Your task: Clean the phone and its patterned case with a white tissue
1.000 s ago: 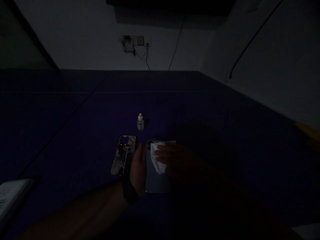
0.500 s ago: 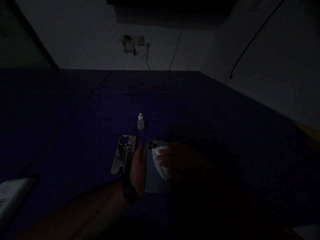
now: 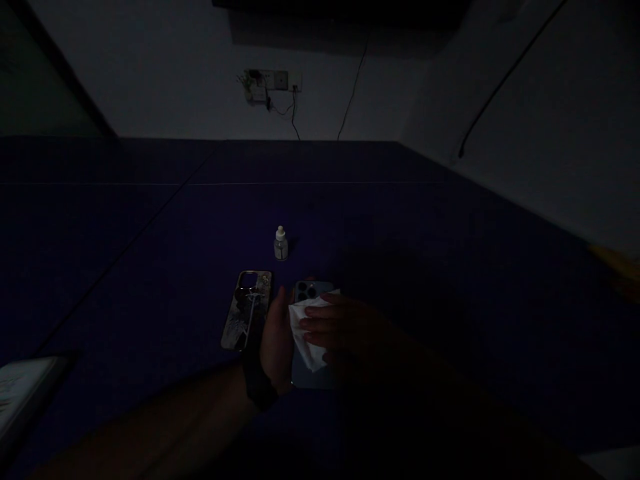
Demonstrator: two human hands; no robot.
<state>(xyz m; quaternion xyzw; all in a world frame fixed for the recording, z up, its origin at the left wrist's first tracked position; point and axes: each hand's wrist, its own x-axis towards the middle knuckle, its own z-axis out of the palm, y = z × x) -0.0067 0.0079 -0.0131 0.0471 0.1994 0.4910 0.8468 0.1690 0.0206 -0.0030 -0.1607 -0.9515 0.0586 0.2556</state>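
My left hand (image 3: 278, 340), with a dark band at its wrist, grips a blue-grey smartphone (image 3: 313, 379) along its left side. The phone's back faces up, and its camera lenses show at the top left. My right hand (image 3: 345, 327) presses a white tissue (image 3: 307, 337) flat against the phone's back, fingers pointing left. Dim light hides much of the right hand and forearm. A patterned phone case (image 3: 245, 313) lies just left of my left hand. Beyond the phone stands a small clear dropper bottle (image 3: 281, 247) with a white cap.
The hands are over a dark blue surface (image 3: 225, 220) with seam lines. A white box or book (image 3: 25, 387) lies at the lower left. Wall sockets (image 3: 267, 81) with cables are on the far wall (image 3: 165, 73). A dark cable (image 3: 505, 83) hangs on the right wall.
My right hand and the tissue have slid left and slightly down across the phone's back. My left hand still holds the phone in nearly the same spot.
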